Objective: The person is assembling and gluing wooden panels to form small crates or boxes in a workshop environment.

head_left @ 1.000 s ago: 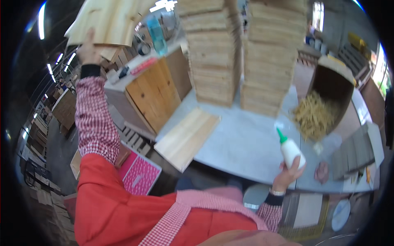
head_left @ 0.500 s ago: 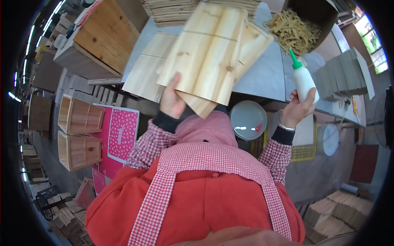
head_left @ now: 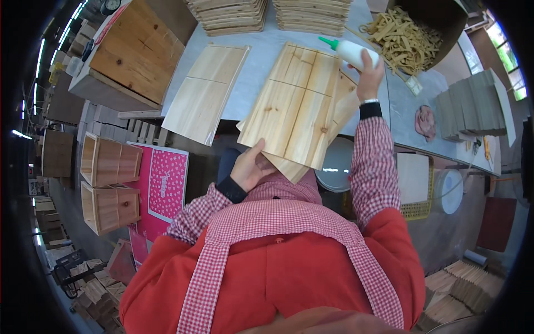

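My left hand (head_left: 250,168) grips the near left edge of a tapered wooden panel (head_left: 295,106), thumb on top. The panel has dark grooves across and along it. Another wooden panel (head_left: 344,106) lies under it at an angle, its corners sticking out at the right and near side. My right hand (head_left: 369,77) is wrapped round a white squeeze bottle (head_left: 351,52) with a green nozzle. The bottle lies nearly level above the panel's far right corner, its nozzle pointing left. A paler panel (head_left: 208,89) rests on the table to the left.
Stacks of wooden slats (head_left: 231,16) stand at the table's back. A box of wood strips (head_left: 406,39) is at the far right, near grey boards (head_left: 470,106) and a pink cloth (head_left: 425,122). A wooden cabinet (head_left: 136,53) stands left. A round basin (head_left: 335,161) sits below the table edge.
My right hand has brought the bottle leftward and farther out, over the panels, tipping it from upright to nearly level. The held panels have come slightly nearer, with my left hand still gripping.
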{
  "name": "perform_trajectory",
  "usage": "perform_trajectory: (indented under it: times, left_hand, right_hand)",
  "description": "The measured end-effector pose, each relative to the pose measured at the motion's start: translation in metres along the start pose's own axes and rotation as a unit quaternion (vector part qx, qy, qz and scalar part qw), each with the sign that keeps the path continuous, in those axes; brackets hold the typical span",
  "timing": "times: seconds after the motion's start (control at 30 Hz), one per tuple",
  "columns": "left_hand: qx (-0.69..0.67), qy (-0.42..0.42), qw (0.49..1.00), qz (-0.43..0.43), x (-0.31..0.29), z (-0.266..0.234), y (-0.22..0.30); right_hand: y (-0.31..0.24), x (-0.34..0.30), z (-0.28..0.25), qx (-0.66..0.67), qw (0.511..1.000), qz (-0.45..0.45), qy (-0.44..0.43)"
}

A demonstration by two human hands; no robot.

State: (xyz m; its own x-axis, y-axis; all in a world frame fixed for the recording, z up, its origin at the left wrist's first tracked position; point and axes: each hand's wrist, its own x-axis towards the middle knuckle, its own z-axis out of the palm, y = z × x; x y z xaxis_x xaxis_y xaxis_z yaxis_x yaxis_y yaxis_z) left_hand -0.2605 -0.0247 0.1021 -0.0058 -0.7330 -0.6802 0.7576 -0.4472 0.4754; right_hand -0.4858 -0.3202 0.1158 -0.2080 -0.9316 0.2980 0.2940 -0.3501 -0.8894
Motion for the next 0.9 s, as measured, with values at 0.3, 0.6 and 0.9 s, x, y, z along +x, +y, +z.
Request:
perform_trajectory:
  times: [0.3,0.6,0.9]
  left_hand:
    - [0.079,0.022,0.997,0.014,-0.017,0.013,0.021]
    - [0.039,-0.016,0.996,0.072,-0.013,-0.026,0.041]
    - [-0.021,-0.067,0.998,0.006,0.014,-0.032,0.008]
  right_hand:
    - [0.044,0.052,0.045,-0.121,0.97,0.152,-0.145]
    - [-0.003,-0.052,-0.042,0.02,0.993,0.118,-0.025]
    - [-0.05,-0.085,-0.081,0.057,0.988,0.042,0.135]
